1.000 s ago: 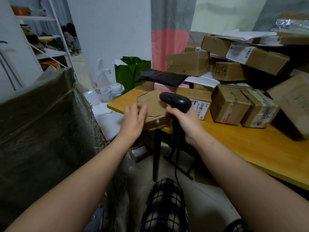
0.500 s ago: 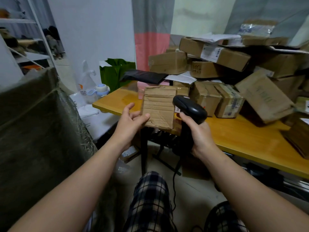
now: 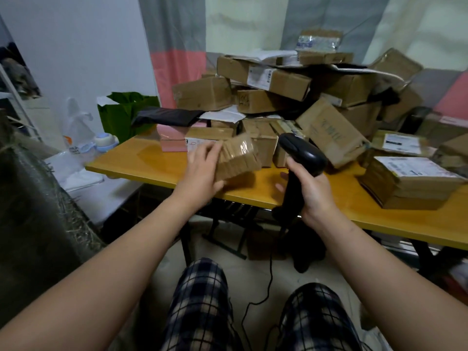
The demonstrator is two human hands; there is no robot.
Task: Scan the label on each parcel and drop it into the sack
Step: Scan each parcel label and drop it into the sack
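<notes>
Parcel (image 3: 239, 158), 1, in left hand (image 3: 200, 174); scanner (image 3: 302, 153), 1, in right hand (image 3: 315, 196).

Left hand (image 3: 200, 171): gripping a small brown parcel (image 3: 239, 158), blurred, over the front edge of the tabletop (image 3: 152, 160).
Right hand (image 3: 315, 192): curled round the handle of a black scanner (image 3: 301, 153), beside the parcel.
Sack (image 3: 33, 211): off the tabletop's left end.

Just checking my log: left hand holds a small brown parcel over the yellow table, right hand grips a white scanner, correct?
Not quite: the scanner in the right hand is black, not white, as the head view shows. The rest stands.
</notes>
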